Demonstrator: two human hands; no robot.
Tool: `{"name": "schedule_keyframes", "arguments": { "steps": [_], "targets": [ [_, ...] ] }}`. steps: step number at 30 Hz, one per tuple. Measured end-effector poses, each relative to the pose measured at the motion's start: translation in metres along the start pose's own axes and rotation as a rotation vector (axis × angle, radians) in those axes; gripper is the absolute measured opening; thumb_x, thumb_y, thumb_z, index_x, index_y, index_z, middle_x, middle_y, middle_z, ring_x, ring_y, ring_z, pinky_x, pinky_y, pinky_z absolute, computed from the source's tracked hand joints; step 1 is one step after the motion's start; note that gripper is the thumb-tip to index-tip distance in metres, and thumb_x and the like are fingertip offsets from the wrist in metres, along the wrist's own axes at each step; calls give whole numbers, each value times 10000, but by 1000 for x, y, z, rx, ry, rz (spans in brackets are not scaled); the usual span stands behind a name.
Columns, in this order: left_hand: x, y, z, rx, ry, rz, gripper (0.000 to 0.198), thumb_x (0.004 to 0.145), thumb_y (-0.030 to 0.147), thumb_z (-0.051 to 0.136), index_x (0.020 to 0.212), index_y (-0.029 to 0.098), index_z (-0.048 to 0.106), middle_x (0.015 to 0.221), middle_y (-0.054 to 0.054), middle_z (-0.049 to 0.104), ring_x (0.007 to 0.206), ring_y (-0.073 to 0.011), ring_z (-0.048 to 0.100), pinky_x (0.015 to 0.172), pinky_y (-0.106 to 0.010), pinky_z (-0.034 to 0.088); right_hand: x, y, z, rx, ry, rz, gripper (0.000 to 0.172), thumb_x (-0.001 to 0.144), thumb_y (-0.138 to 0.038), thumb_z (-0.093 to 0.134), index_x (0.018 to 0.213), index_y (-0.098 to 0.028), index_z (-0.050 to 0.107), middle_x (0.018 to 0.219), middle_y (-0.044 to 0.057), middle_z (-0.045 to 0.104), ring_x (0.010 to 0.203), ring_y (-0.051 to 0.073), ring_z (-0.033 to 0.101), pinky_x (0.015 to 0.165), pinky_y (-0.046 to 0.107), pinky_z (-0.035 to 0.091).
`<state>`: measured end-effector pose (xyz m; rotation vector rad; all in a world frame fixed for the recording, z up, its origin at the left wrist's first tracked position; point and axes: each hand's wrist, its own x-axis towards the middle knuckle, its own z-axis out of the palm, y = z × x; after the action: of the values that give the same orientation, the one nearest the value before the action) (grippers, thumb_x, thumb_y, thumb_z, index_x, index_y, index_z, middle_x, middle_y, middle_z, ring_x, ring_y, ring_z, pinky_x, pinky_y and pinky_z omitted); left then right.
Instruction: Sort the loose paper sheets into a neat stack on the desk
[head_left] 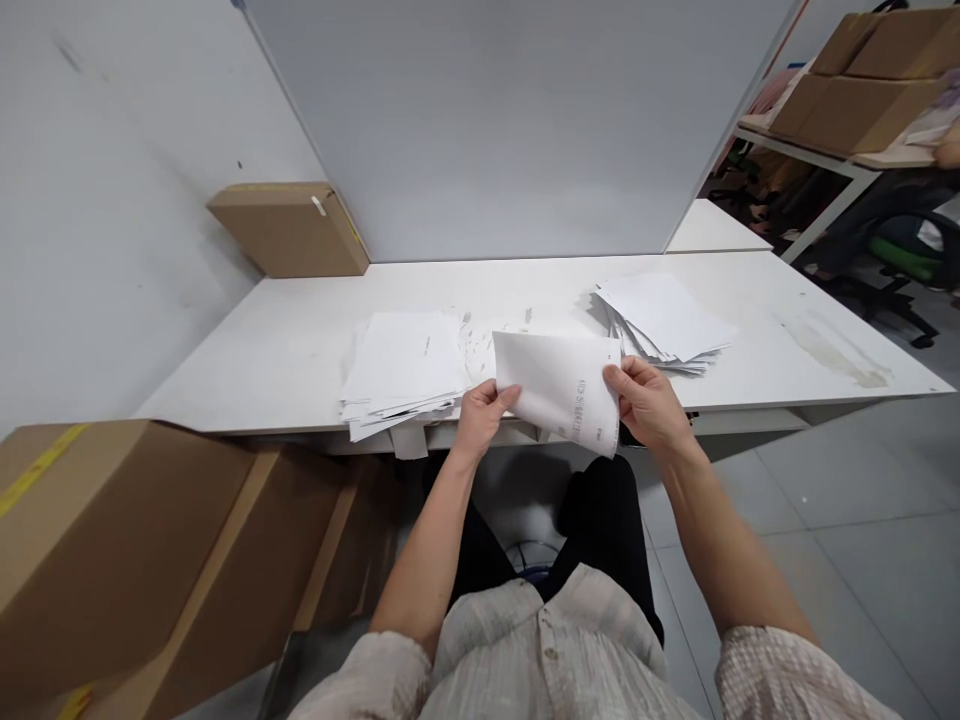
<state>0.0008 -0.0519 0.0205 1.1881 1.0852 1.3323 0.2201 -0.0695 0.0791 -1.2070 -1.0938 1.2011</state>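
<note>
A white printed sheet [559, 385] is held up over the table's front edge, slightly curved, with lines of print on its right part. My left hand [480, 415] pinches its left edge between thumb and fingers. At the sheet's right edge my right hand [651, 400] grips it, thumb on top. To the left lies an uneven stack of white papers [409, 360], its front sheets sticking out over the table edge. Another fanned stack of papers [664, 315] rests on the table beyond my right hand.
The white table [300, 325] meets an upright grey panel [510, 130] at its back. A flat cardboard box [296, 230] leans at the back left. Large cardboard boxes [127, 530] stand at the lower left. Another table with boxes [862, 105] is at the far right.
</note>
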Motion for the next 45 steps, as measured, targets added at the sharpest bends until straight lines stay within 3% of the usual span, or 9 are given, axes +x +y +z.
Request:
{"name": "schedule_keyframes", "arguments": {
  "steps": [3, 9, 13, 17, 22, 31, 37, 41, 45],
  "targets": [
    [-3, 1, -8, -105, 42, -35, 293, 711, 464, 666, 755, 175, 638, 686, 6, 630, 655, -131, 565, 633, -265, 470, -1, -5, -12, -127, 176, -166, 309, 712, -480, 656, 682, -226, 484, 573, -47, 478, 475, 89, 430, 447, 214, 362],
    [-9, 1, -31, -186, 188, 6, 344, 718, 433, 679, 939, 172, 648, 822, -21, 674, 706, -128, 602, 670, -252, 482, -34, -35, -44, -519, 579, -412, 174, 741, -422, 647, 786, -257, 619, 715, 5, 600, 714, 185, 584, 660, 326, 483],
    [-12, -1, -29, -185, 175, -11, 332, 715, 427, 688, 922, 169, 662, 813, -17, 680, 703, -130, 611, 690, -260, 479, -51, -44, -42, -38, 383, -354, 138, 712, -388, 698, 759, -280, 625, 748, 3, 652, 702, 185, 626, 614, 327, 510],
    [-20, 3, -9, -233, 85, -65, 347, 718, 459, 677, 903, 166, 676, 789, -17, 690, 741, -155, 628, 744, -289, 477, -28, -25, -22, 272, 121, -320, 193, 680, -396, 731, 760, -269, 609, 698, -46, 647, 632, 139, 620, 568, 275, 508],
    [-35, 14, 7, -268, -28, -99, 323, 764, 469, 629, 865, 166, 677, 795, -33, 688, 809, -176, 629, 777, -298, 476, 7, 12, -1, 185, 67, -239, 157, 717, -345, 714, 764, -227, 621, 663, -41, 623, 590, 100, 571, 565, 230, 470],
    [-40, 16, 5, -140, -25, -37, 317, 797, 462, 592, 922, 177, 655, 816, -26, 678, 840, -173, 611, 800, -300, 474, 11, 35, 11, 44, 149, -299, 187, 739, -388, 669, 790, -222, 602, 718, -16, 609, 670, 129, 572, 649, 269, 469],
    [-33, 17, 6, -61, 31, 113, 307, 815, 429, 580, 976, 179, 658, 959, -49, 690, 920, -182, 619, 870, -319, 469, 6, 42, 11, -16, 115, -200, 431, 744, -416, 652, 1137, -285, 533, 1125, 46, 575, 848, 148, 581, 687, 285, 496],
    [-16, 36, 3, 23, 74, 286, 322, 808, 433, 588, 975, 167, 662, 954, -58, 695, 966, -194, 616, 895, -321, 470, 7, 28, 15, 24, -112, -213, 220, 770, -390, 640, 919, -235, 591, 893, 19, 619, 811, 152, 581, 729, 300, 487],
    [8, 49, 2, 28, 23, 430, 319, 828, 423, 568, 1024, 182, 639, 1008, -62, 686, 1010, -197, 608, 886, -313, 479, 22, 12, 23, 58, -63, -398, 131, 786, -346, 642, 820, -242, 570, 800, -9, 594, 809, 147, 576, 787, 300, 463]
  ]
}}
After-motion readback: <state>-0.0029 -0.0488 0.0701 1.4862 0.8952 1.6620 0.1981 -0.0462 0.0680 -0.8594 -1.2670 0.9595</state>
